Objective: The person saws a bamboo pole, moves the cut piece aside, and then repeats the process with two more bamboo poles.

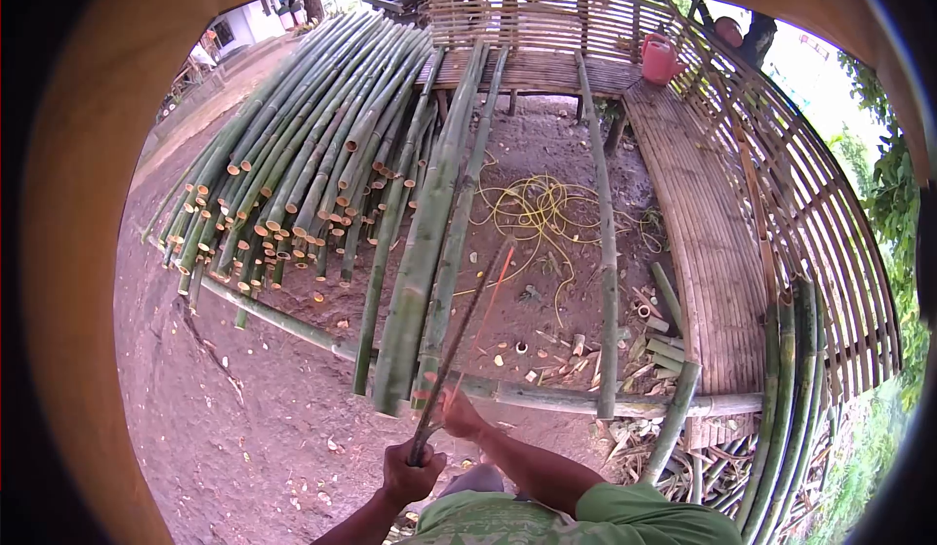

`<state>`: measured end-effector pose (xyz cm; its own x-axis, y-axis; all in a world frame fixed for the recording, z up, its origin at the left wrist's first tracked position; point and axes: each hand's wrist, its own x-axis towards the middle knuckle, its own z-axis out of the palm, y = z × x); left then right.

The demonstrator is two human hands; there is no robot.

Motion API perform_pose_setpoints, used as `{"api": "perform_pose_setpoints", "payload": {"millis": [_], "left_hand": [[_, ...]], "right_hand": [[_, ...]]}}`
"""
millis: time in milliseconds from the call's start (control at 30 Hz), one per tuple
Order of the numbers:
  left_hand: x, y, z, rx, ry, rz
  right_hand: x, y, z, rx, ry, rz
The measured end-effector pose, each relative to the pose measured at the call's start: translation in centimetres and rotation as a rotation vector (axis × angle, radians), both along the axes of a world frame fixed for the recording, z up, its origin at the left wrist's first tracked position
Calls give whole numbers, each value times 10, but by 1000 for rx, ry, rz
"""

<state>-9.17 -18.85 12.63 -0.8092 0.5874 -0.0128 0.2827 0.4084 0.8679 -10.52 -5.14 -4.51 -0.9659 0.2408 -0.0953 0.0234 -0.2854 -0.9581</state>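
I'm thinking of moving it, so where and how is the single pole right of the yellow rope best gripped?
Probably near the closer end of the pole, from the wearer's side, with a hand wrapped over the top. It is round and narrow, and that end crosses the crossbar, pointing toward the wearer.

Green shirt [576,527], bare left hand [410,474] and right hand [459,415].
Right sleeve [634,512] short, plain green; pale print [498,516] below hands; greyish cloth [473,482] near right hand.
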Motion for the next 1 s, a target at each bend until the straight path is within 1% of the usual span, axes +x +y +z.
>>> {"api": "perform_pose_setpoints", "payload": {"millis": [33,100,133,200,233,267,300,333,367,400,433,467,500,533,567,600,633,667,700,733,800,867,900,1000], "left_hand": [[-1,2,4,23,7,-7],[3,0,4,66,41,-23],[5,-1,4,39,37,-23],[16,-4,2,-26,10,-41],[25,-7,-2,-51,-44,-44],[32,-8,-10,-70,-90,-52],[39,-9,-18,-91,-134,-58],[46,-9,-25,-111,-170,-79],[52,-9,-33,-129,-202,-97],[60,-7,-35,-151,-233,-115],[68,-1,-33,-169,-225,-107],[72,3,-36,-172,-246,-119],[74,7,-44,-176,-270,-128],[83,16,-42,-180,-296,-135],[90,26,-35,-193,-349,-126],[94,34,-39,-220,-351,-118],[94,39,-47,-227,-362,-109],[94,44,-54,-235,-372,-98],[94,49,-57,-235,-397,-103],[94,54,-58,-236,-422,-107],[97,59,-58,-249,-439,-110],[101,62,-58,-277,-425,-115],[105,64,-55,-276,-447,-98],[100,55,-66,-314,-454,-190]], "right_hand": [[-4,-4,4,-302,45,-65],[23,24,13,207,-38,-116],[45,47,15,463,-81,-147],[115,80,-77,735,-145,-251],[165,97,-72,674,-413,-314],[216,105,-73,758,-603,-513],[269,113,-48,693,-725,-584],[328,116,-68,740,-728,-727],[374,110,-47,980,-937,-724],[416,101,-42,874,-1186,-779],[460,89,-48,729,-1329,-775],[502,69,-76,725,-1481,-782],[531,47,-92,569,-1585,-688],[556,28,-104,410,-1676,-586],[575,5,-122,358,-1662,-483],[587,-18,-139,302,-1642,-375],[595,-32,-159,226,-1548,-353],[597,-46,-167,151,-1451,-333],[595,-60,-173,121,-1441,-445],[596,-73,-186,178,-1326,-628],[598,-87,-211,253,-1387,-678],[577,-63,-180,173,-1508,-688],[584,-67,-199,191,-1495,-693],[579,-46,-164,89,-1501,-543]]}}
